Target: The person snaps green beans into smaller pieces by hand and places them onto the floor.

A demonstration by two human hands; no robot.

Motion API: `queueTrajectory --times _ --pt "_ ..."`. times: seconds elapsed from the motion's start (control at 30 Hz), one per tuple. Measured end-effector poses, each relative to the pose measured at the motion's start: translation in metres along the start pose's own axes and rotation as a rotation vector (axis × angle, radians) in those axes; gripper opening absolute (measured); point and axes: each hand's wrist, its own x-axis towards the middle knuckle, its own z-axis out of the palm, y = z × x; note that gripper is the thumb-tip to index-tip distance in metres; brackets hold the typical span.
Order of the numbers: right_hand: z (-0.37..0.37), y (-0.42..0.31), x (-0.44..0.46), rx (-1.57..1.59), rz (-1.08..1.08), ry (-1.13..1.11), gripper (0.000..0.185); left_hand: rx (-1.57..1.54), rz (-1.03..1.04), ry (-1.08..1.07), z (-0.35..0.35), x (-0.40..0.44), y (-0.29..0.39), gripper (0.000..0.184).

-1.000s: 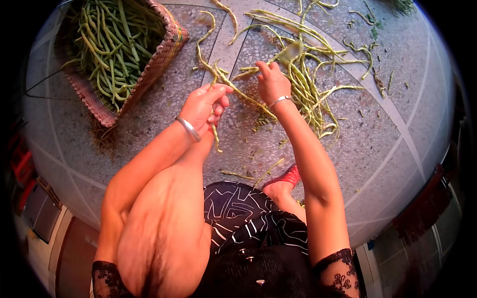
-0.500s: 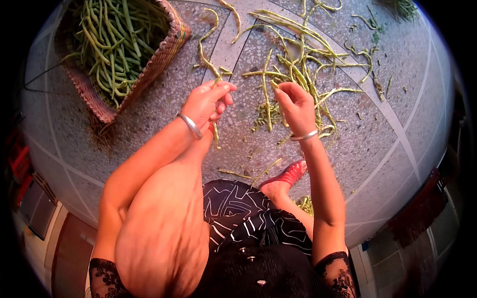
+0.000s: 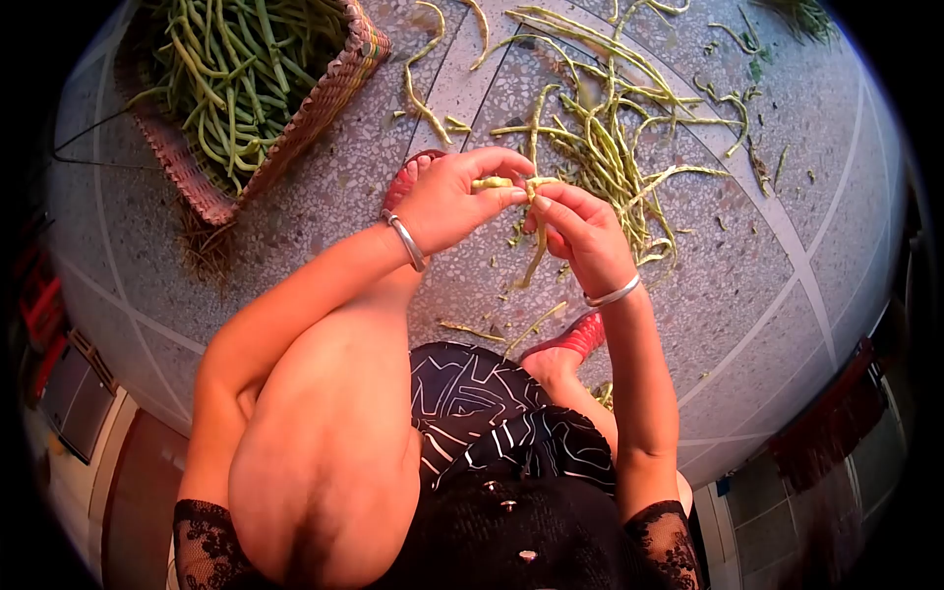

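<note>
My left hand (image 3: 454,202) and my right hand (image 3: 587,236) meet above the floor, fingertips pinched close together. Between them is a long yellow-green bean (image 3: 535,128), one end stretching up and the other hanging below the right fingers. A short bean piece (image 3: 492,183) lies between the left thumb and forefinger. The right thumb and forefinger grip the long bean near its middle. Just beyond the right hand, a loose heap of long beans (image 3: 615,147) lies on the speckled floor.
At the upper left stands a woven basket (image 3: 305,123) full of green beans (image 3: 231,69). A single long bean (image 3: 411,74) lies right of it. Bean scraps (image 3: 472,332) are scattered near my feet, with red sandals (image 3: 580,337). Green stalks (image 3: 798,18) lie at the far right.
My left hand has moved right, and the two hands, apart before, now meet at the long bean. The view has shifted slightly.
</note>
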Motion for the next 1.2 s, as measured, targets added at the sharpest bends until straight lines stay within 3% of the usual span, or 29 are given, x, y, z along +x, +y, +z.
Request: queueTrajectory --times 0.07,0.17,0.3,0.43,0.6,0.73,0.83,1.03,1.13,1.2 --pt "-0.002 -0.003 -0.002 -0.018 0.022 -0.042 0.018 -0.108 -0.027 0.024 0.000 0.000 -0.004 0.023" --pt "0.000 0.001 -0.004 -0.149 -0.016 0.007 0.017 0.065 -0.048 0.187 -0.004 -0.004 0.007 0.017" --pt "0.000 0.017 0.002 -0.444 -0.259 0.105 0.014 0.683 0.543 0.049 -0.002 -0.005 0.011 0.015" --pt "0.005 0.014 -0.001 -0.639 -0.405 0.183 0.012 0.909 0.415 0.053 0.000 -0.008 0.007 0.015" --pt "0.020 0.005 -0.008 -0.999 -0.697 0.250 0.009 0.988 0.423 -0.047 -0.002 -0.010 0.007 0.009" --pt "0.021 0.011 -0.006 -1.133 -0.739 0.263 0.008 1.033 0.375 -0.114 -0.003 -0.010 0.009 0.010" --pt "0.024 0.012 -0.006 -1.157 -0.748 0.296 0.006 0.915 0.346 -0.027 -0.002 -0.010 0.010 0.006" --pt "0.030 0.019 -0.002 -0.795 -0.796 0.393 0.009 0.606 0.227 0.116 -0.002 -0.003 0.003 0.012" --pt "0.030 0.030 0.005 -0.547 -0.763 0.395 0.008 0.251 -0.073 0.052 -0.003 -0.003 0.001 0.009" --pt "0.032 0.025 0.002 -0.195 -0.595 0.404 0.007 0.198 -0.079 0.066 -0.002 -0.002 0.000 0.010"
